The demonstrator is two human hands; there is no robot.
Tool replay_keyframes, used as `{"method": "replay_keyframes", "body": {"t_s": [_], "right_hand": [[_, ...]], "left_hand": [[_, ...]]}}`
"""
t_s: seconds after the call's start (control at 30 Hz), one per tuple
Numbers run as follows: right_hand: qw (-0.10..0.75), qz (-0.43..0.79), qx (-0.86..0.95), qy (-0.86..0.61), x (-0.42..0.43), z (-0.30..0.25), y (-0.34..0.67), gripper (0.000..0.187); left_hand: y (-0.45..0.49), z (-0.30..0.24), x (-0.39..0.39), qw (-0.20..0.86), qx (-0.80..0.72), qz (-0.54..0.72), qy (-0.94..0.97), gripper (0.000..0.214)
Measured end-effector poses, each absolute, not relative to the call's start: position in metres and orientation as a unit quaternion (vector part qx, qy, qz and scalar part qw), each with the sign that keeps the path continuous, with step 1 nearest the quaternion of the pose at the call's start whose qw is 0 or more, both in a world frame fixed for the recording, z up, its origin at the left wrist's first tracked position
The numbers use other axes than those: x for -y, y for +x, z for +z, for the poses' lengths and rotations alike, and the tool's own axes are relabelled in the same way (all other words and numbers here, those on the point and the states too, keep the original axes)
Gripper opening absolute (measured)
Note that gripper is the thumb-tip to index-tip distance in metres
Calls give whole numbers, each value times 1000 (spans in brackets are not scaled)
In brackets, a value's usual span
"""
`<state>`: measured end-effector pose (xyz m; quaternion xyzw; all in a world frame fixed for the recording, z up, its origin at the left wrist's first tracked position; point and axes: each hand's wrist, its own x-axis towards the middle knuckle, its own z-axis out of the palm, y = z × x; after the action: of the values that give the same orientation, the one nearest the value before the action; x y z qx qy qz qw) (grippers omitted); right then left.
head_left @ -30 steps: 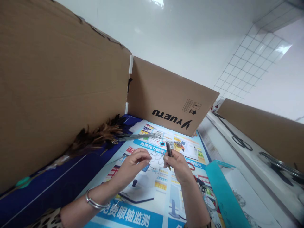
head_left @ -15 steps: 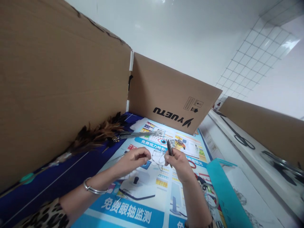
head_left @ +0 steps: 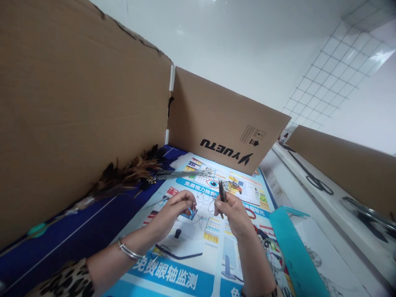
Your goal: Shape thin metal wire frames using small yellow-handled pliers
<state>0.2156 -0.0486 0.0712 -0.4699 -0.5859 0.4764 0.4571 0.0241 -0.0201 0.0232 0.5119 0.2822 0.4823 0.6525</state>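
My right hand point(head_left: 233, 210) is closed around dark, slim tweezers point(head_left: 222, 192), whose points face up and away from me. To its left, my left hand point(head_left: 179, 204) has thumb and fingers pinched together. A tiny piece shows at those fingertips, too small to name. Between and just beyond both hands, loops of thin wire point(head_left: 202, 199) lie over the printed sheet point(head_left: 185, 239). A heap of small beads or findings point(head_left: 233, 187) sits past the tweezers. Further off to the left lies a bundle of thin silvery wires point(head_left: 182, 174).
Brown and black feathers point(head_left: 133, 169) lie along the left cardboard wall point(head_left: 83, 115). Another cardboard panel point(head_left: 216, 119) stands at the back. On the right are a teal case point(head_left: 293, 247), a roll or ring point(head_left: 275, 253), and a white ledge with black-handled scissors point(head_left: 318, 183).
My left hand has turned slightly, its fingers now pinched with a tiny piece showing at the tips. The right hand stays nearly in place with the tweezers.
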Motion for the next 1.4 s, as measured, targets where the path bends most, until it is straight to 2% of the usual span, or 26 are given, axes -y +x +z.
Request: {"method": "replay_keyframes", "body": {"t_s": [0.13,0.27,0.43,0.67,0.77,1.1,1.4], "right_hand": [[467,483,575,-467,45,65,216,11],[484,487,558,-467,40,58,219,10],[480,510,547,-460,36,52,218,11],[475,518,546,-456,36,50,216,12],[478,520,547,-450,36,50,216,13],[465,524,552,-452,37,50,215,11],[466,518,561,-447,37,52,213,10]], "left_hand": [[24,22,22,709,-239,452,486,12],[23,21,23,721,-228,452,473,10],[24,20,24,767,-199,432,431,21],[26,12,21,818,-152,428,354,6],[25,9,20,836,-142,436,302,7],[23,5,18,849,-122,457,236,18],[22,1,18,853,-125,429,269,14]]}}
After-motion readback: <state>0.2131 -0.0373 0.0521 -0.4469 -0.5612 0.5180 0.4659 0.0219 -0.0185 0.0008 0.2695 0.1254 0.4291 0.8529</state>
